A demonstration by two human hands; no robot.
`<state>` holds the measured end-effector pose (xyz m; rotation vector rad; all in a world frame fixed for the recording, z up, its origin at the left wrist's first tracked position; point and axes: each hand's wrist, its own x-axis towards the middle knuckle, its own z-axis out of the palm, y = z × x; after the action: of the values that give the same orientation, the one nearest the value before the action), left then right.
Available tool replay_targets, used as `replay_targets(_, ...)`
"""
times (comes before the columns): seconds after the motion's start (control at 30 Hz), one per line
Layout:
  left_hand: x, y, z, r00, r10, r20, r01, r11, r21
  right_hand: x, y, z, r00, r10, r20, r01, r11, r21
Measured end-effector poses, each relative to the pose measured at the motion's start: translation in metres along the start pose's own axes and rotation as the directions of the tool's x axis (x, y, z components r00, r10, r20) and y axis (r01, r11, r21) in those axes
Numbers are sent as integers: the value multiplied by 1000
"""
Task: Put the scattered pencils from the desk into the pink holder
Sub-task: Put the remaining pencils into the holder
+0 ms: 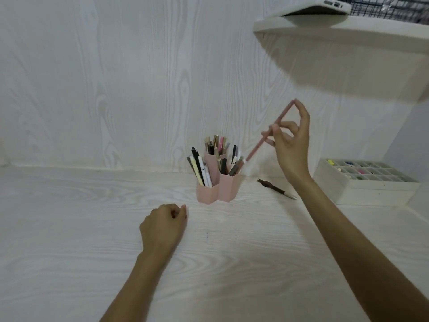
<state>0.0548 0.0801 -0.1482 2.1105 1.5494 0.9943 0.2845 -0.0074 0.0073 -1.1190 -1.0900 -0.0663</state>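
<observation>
The left hand [163, 225] rested on the desk [69, 228] near its middle, fingers curled into a loose fist with the thumb against them, and it held nothing. Just beyond it, toward the back edge of the desk, stood the pink holder [217, 190], made of 3 six-sided tubes joined together and already crowded with pens and pencils [202, 168] that leaned out at different angles. To the right of the holder and above it, the right hand [291, 145] was raised off the desk and pinched a pink pencil [260, 144] between the thumb and fingers, the forefinger reaching up to the pencil's top end. The pencil slanted down to the left, and its lower tip hung close over the rightmost tube of the holder; whether it touched the pens there could not be told. Below that hand, a dark brown pen [276, 188] lay flat on the desk, near the back edge and apart from the holder. Farther right, at the back right corner of the desk, sat a white tray [371, 189] divided into many small compartments with small coloured bits in several of them.
</observation>
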Motion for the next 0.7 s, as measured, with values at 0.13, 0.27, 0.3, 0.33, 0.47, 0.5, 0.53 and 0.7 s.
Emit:
replay_targets(0.13, -1, 1, 1, 1000, 3, -2, -3, 1000, -4, 35, 4, 45, 999, -49, 13, 50, 991, -125)
replay_targets(0.27, -1, 3, -1, 1000, -5, 9, 5, 1000, -15, 32, 24, 75, 991, 1, 135, 48, 930, -364)
replay_targets(0.3, -1, 3, -2, 1000, -5, 7, 5, 1000, -22, 28, 30, 79, 986, 16, 168, 56, 908, -416)
replay_targets(0.33, -1, 3, -2, 1000, -2, 7, 2, 1000, -26, 23, 37, 79, 978, 29, 208, 74, 878, -472)
replay_targets(0.47, -1, 2, -3, 1000, 3, 25, -2, 999, -38, 10, 57, 74, 925, 42, 377, 251, 679, -690)
replay_targets(0.5, -1, 2, -2, 999, 4, 31, -2, 999, -39, 12, 60, 72, 919, 59, 389, 258, 657, -709)
replay_targets(0.53, -1, 2, -2, 999, 7, 34, -6, 999, -39, 16, 59, 71, 915, 94, 392, 238, 659, -714)
replay_targets(0.7, -1, 2, -1, 999, 10, 40, -9, 999, -34, 48, 43, 48, 807, 295, 512, 127, 760, -638)
